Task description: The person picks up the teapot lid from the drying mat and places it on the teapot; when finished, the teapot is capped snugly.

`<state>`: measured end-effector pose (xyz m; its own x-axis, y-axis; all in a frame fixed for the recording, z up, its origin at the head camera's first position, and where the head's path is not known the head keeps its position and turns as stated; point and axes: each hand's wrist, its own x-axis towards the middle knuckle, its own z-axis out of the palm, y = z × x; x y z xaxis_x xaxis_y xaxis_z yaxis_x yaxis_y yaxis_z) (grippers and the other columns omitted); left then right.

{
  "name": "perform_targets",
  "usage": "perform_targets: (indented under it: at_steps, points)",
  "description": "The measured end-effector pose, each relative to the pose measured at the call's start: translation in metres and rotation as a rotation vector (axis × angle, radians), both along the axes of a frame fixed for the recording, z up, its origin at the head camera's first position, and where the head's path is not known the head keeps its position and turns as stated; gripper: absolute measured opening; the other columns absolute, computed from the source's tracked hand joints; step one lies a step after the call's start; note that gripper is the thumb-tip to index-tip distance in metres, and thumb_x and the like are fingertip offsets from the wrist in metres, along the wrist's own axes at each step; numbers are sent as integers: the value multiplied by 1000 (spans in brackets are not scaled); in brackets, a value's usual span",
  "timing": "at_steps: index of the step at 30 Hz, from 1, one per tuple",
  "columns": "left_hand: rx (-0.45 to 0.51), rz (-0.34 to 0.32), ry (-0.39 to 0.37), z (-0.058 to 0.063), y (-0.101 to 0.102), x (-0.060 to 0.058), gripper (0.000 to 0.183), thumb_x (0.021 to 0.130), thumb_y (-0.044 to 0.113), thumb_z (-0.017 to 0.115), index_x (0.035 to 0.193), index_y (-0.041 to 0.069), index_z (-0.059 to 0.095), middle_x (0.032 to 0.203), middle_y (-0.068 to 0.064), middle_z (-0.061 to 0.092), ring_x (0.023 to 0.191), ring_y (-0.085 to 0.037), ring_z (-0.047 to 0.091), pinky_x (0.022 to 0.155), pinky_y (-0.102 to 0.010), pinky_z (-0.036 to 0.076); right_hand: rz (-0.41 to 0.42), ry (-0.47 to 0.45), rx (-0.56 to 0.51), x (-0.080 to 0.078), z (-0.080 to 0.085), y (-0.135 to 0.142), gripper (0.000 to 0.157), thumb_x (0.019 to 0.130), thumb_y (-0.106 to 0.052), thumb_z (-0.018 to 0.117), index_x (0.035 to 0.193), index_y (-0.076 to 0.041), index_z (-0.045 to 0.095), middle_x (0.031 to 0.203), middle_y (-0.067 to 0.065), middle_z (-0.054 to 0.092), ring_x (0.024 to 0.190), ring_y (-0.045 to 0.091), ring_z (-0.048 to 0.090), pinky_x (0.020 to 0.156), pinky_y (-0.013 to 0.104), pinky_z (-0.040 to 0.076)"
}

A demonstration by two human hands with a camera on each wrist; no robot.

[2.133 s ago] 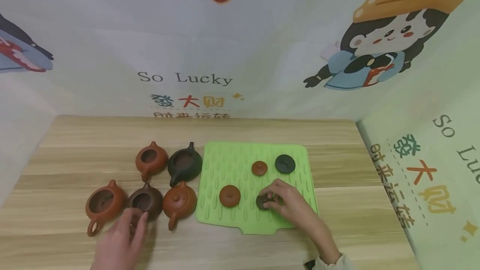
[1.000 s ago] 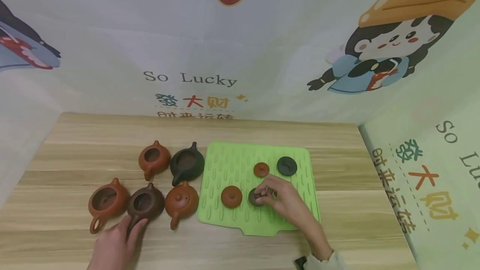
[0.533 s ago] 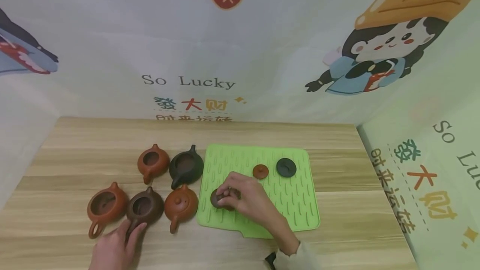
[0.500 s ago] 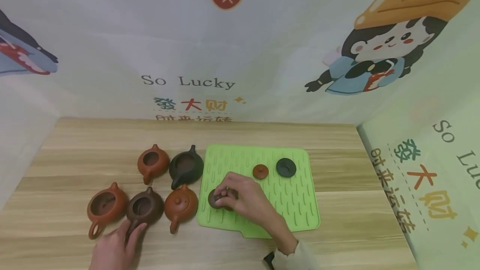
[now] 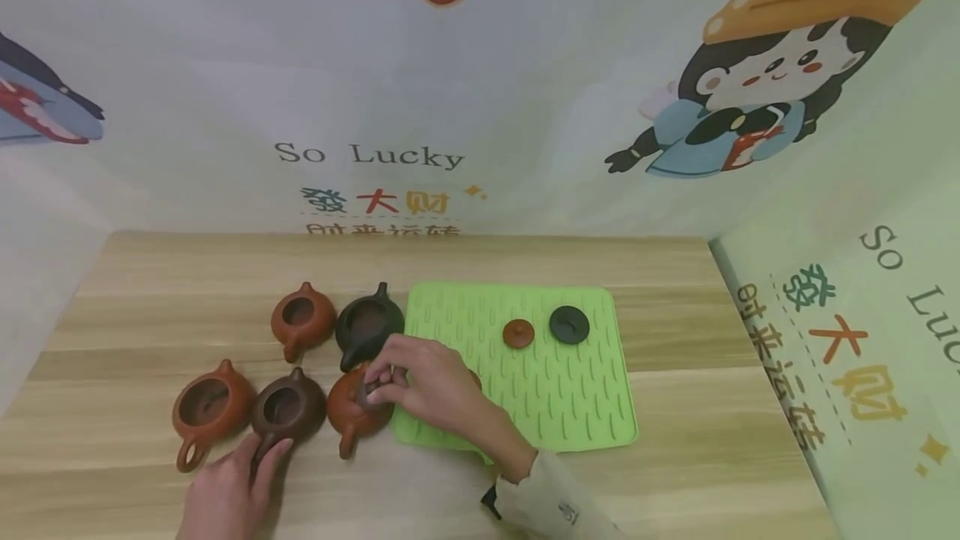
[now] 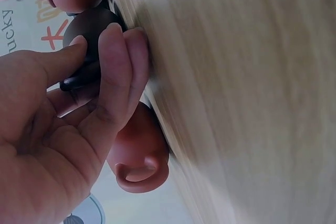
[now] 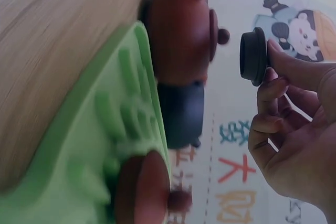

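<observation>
Contents comprised five rounded clay teapots (image 5: pixel 318 322) (three reddish-brown, one dark-brown, one black), five round lids (image 5: pixel 518 333) (same colour split) and one green textured mat (image 5: pixel 540 394).

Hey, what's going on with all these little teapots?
A person's right hand holds a dark brown lid in the air near the lidded reddish teapot, while the left hand grips the dark brown teapot, which is open, by its handle. The black teapot, the small reddish teapot and the large reddish teapot stand open too. On the green mat lie a black lid, a small reddish lid and a larger reddish lid.
</observation>
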<state>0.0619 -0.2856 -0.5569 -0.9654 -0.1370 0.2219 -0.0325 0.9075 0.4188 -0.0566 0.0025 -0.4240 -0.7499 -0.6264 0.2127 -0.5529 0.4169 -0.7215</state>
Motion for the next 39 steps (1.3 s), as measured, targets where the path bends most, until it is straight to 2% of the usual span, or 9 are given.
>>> perform_targets:
  at_steps: [3, 7, 12, 16, 21, 27, 30, 39]
  points:
    - [15, -25, 43, 1, -1, -3, 33, 101, 24, 82, 83, 7, 61, 58, 2, 50, 50, -16, 46, 49, -41, 39, 9, -1, 34, -4, 1, -17, 13, 94, -19, 89, 101, -12, 81, 93, -1, 71, 79, 0, 59, 71, 10, 42]
    - [24, -38, 55, 3, 0, -3, 29, 100, 22, 83, 86, 4, 65, 60, -2, 56, 49, -19, 52, 49, -45, 43, 7, 58, 100, -6, -2, -38, 13, 96, -24, 88, 103, -15, 82, 94, -5, 70, 80, -3, 60, 70, 7, 40]
    - [20, -19, -3, 6, 1, -2, 31, 103, 27, 80, 87, 4, 66, 61, -2, 58, 51, -19, 51, 50, -43, 42, -14, 143, 192, -7, -4, -62, 14, 95, -31, 88, 104, -21, 83, 94, -11, 69, 83, -5, 63, 71, 6, 40]
    - [14, 0, -50, 8, 1, -2, 32, 105, 29, 78, 88, 5, 66, 62, 0, 56, 53, -17, 49, 52, -40, 42, -8, 153, 272, -7, -1, -81, 14, 97, -37, 86, 106, -27, 83, 95, -17, 68, 84, -10, 60, 71, 8, 39]
    - [5, 0, -57, 4, -2, -1, 31, 104, 26, 79, 85, 8, 63, 60, 2, 51, 52, -18, 44, 52, -38, 39, 14, 208, 344, 0, -1, -100, 14, 99, -41, 83, 110, -32, 83, 102, -22, 69, 88, -13, 61, 69, 10, 41]
    - [16, 2, -83, 3, -3, 1, 31, 105, 30, 78, 86, 9, 63, 61, 2, 51, 53, -17, 43, 53, -37, 37, 31, 265, 404, 3, -8, -110, 13, 101, -40, 81, 113, -34, 82, 115, -23, 71, 89, -11, 63, 67, 10, 42]
    - [26, 5, -94, 5, -2, 1, 31, 106, 30, 77, 87, 9, 63, 61, 2, 51, 54, -17, 44, 53, -37, 38, 39, 258, 414, 2, -11, -113, 14, 102, -40, 81, 114, -34, 82, 116, -23, 70, 87, -11, 62, 65, 10, 39]
    - [11, -7, -57, 6, -2, 1, 30, 104, 26, 79, 84, 11, 62, 60, 4, 48, 52, -16, 42, 53, -37, 39, 75, 314, 477, 3, -10, -119, 13, 102, -40, 80, 114, -34, 81, 112, -22, 69, 81, -9, 59, 61, 12, 36]
